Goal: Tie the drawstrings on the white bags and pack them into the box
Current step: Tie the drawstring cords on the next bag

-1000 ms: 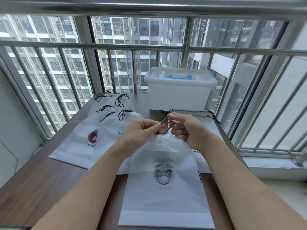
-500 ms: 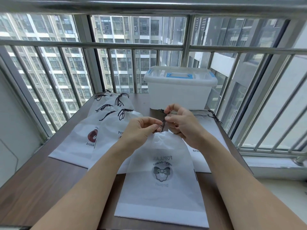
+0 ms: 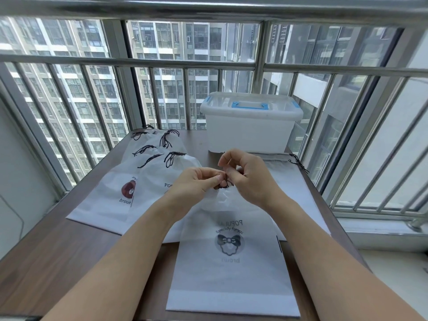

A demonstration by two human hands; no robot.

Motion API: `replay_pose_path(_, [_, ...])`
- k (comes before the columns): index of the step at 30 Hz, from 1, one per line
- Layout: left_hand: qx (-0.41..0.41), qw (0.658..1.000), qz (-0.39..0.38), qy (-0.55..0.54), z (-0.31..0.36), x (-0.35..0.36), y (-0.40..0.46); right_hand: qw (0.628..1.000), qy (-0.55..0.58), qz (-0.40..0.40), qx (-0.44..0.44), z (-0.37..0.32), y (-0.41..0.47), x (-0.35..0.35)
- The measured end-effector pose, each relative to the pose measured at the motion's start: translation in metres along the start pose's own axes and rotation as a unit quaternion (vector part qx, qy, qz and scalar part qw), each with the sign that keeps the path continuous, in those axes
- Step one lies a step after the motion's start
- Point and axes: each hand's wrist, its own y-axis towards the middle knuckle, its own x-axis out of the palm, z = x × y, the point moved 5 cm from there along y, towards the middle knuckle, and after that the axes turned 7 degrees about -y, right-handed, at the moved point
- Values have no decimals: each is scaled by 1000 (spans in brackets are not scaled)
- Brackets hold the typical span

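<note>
My left hand [image 3: 199, 181] and right hand [image 3: 245, 174] pinch the dark drawstring [image 3: 222, 186] at the gathered neck. The white bag [image 3: 231, 269] shows a bow print. The knot seems unfinished.

Wooden table [image 3: 58, 251], window bars [image 3: 162, 63], buildings [image 3: 180, 42]

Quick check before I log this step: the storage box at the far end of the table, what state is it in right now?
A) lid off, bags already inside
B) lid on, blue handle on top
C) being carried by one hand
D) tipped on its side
B: the box stands upright with its lid on and the blue handle on top, while both hands work the drawstring nearer the camera.
</note>
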Motion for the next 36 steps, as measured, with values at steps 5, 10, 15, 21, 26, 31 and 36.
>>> replay_pose_path(5, [-6, 997, 32, 68, 0, -1, -3, 999, 36, -25, -11, -9, -3, 7])
replay_pose_path(10, [-2, 994, 77, 72, -1, 3, -1, 998, 61, 0, 4, -7, -1, 5])
replay_pose_path(15, [-18, 991, 132, -22, -1, -7, 1, 997, 64, 21, 46, 9, 2, 1])
replay_pose_path(21, [-21, 989, 140, -53, -4, -8, 3, 971, 190, -27, 145, 19, -2, 2])
replay_pose_path(26, [-32, 989, 138, -51, -9, -13, 8, 960, 186, -74, 194, 29, -3, 8])
replay_pose_path(31, [-35, 987, 126, -93, -10, -12, 10, 944, 212, -89, 239, 34, -5, 10])
replay_pose_path(36, [-17, 994, 66, -88, -9, -9, 8, 929, 238, -109, 263, 38, -8, 14])
